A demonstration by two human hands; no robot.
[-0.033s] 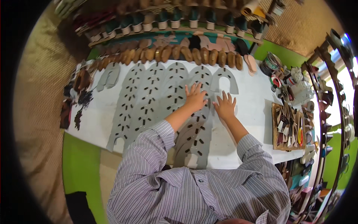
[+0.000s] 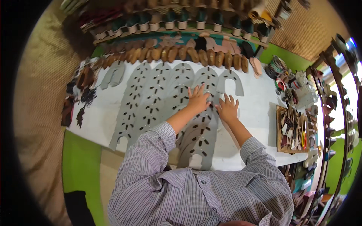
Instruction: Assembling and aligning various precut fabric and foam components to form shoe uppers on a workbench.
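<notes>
Several long rows of overlapping grey U-shaped pieces, marked with short dark strips, run down the white table. My left hand lies palm down, fingers spread, on the row of grey pieces right of the middle. Beside it, my right hand is spread at that row's right edge, partly over bare white surface; whether it touches cannot be told. Neither hand grips anything. Just beyond my right fingertips is a single grey U-shaped piece. Another grey row runs to the left of my left hand.
Brown shoe-shaped forms line the table's far edge, below a shelf of dark green shoes. At right stands a tray of tools and strips. Dark scraps and more grey pieces lie left. A shoe rack rises at far right.
The table and its pieces sit slightly farther right in the picture, while both hands keep nearly the same place and stay spread.
</notes>
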